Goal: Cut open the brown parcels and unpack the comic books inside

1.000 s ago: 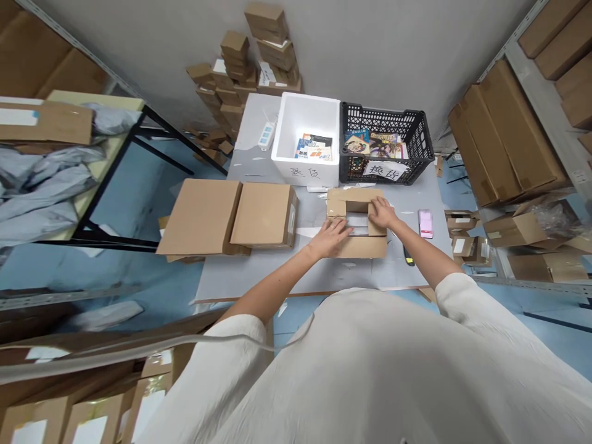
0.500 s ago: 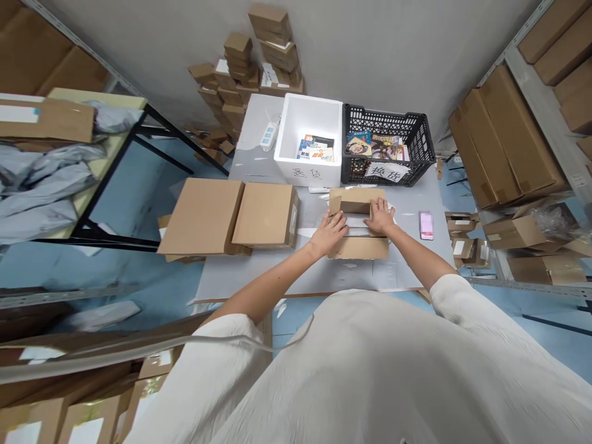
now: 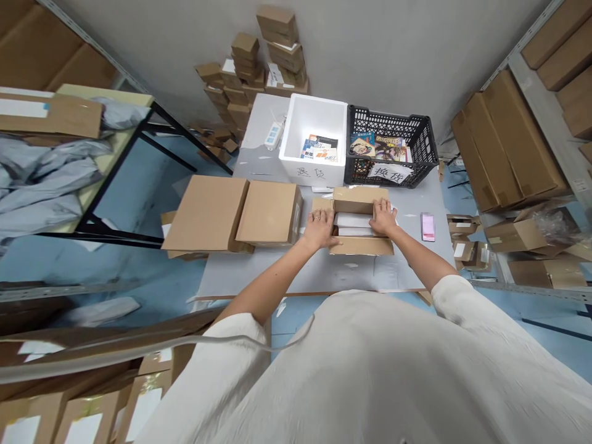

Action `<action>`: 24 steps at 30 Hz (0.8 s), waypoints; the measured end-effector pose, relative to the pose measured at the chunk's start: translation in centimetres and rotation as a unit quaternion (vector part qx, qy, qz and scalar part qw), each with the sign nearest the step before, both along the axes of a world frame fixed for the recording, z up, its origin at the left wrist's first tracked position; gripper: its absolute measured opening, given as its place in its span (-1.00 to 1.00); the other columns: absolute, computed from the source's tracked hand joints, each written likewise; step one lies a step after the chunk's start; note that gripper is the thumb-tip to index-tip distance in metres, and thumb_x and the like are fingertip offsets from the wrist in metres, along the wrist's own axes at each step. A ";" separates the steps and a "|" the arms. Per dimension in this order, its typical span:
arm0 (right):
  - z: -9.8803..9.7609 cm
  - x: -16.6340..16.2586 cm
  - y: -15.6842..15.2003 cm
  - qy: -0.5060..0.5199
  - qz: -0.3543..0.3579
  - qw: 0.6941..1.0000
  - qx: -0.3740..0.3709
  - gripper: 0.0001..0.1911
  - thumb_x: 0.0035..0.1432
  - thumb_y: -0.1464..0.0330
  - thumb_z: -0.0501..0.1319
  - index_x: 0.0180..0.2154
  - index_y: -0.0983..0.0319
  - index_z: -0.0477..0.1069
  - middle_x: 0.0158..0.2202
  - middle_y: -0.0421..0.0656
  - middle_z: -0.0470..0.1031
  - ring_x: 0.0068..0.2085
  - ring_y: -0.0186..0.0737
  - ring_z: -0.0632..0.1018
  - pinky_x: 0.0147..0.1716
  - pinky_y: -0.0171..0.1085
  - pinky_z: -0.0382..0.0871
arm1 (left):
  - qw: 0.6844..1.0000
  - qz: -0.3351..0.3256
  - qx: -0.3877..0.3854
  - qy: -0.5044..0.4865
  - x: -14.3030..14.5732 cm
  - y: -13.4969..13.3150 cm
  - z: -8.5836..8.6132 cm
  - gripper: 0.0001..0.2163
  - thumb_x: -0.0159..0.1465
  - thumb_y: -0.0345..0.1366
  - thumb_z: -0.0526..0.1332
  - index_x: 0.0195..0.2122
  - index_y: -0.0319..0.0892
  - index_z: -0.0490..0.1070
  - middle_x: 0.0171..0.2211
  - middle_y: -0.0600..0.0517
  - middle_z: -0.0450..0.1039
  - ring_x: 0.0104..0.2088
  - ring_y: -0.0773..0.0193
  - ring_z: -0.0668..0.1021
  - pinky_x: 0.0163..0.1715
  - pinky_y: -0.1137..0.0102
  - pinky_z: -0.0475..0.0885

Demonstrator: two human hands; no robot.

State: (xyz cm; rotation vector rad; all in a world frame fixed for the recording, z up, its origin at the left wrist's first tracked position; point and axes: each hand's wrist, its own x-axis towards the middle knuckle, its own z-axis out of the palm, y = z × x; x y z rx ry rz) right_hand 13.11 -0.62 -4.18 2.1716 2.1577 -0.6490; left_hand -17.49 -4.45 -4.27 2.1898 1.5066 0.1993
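Note:
A small open cardboard box sits on the grey table in front of me. Something white and flat lies inside it. My left hand rests flat on the box's left flap, fingers stretched out. My right hand lies over the right flap, fingers extended toward the far flap, which stands up. Neither hand grips anything that I can make out.
A closed cardboard box and a larger one lie left of my hands. Behind are a white foam box and a black crate, both holding books. A pink phone lies at right. Shelves of cartons stand on both sides.
My left hand slid left from the middle of the box onto its left flap, which folded outward. The right flap opened too, and the white contents now show.

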 end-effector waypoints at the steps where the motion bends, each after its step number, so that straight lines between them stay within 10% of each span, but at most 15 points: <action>1: 0.3 0.0 -0.1 -0.008 0.002 1.000 -0.002 0.02 0.26 0.23 0.35 0.64 0.21 0.06 0.73 0.27 -0.12 0.71 0.47 -0.09 0.58 0.54 -0.14 | 1.000 -0.002 -0.008 0.001 0.2 0.3 -0.3 0.33 -0.08 0.14 0.73 0.65 -0.26 0.19 0.63 -0.56 0.10 0.58 -0.73 0.18 0.58 -0.41 -0.08; 14: 5.2 6.7 -2.7 0.059 0.032 0.989 0.129 -0.10 0.31 0.31 0.16 0.62 0.27 0.17 0.60 0.18 0.29 0.56 0.37 0.30 0.51 0.38 0.22 | 0.997 -0.049 -0.064 -0.005 1.4 3.7 -0.8 0.42 -0.16 0.25 0.74 0.68 -0.07 0.16 0.74 -0.42 -0.32 0.52 -0.73 0.30 0.46 -0.32 0.30; 24: 4.7 11.7 -5.1 -0.091 -0.003 0.992 0.091 -0.29 0.39 0.27 0.15 0.48 0.37 0.36 0.55 0.28 0.31 0.42 0.34 0.42 0.39 0.20 0.36 | 0.971 -0.132 -0.127 0.151 1.1 5.1 1.6 0.62 -0.03 0.50 0.56 0.75 0.02 -0.52 0.69 -0.27 -0.86 0.66 -0.65 0.06 0.47 -0.21 0.34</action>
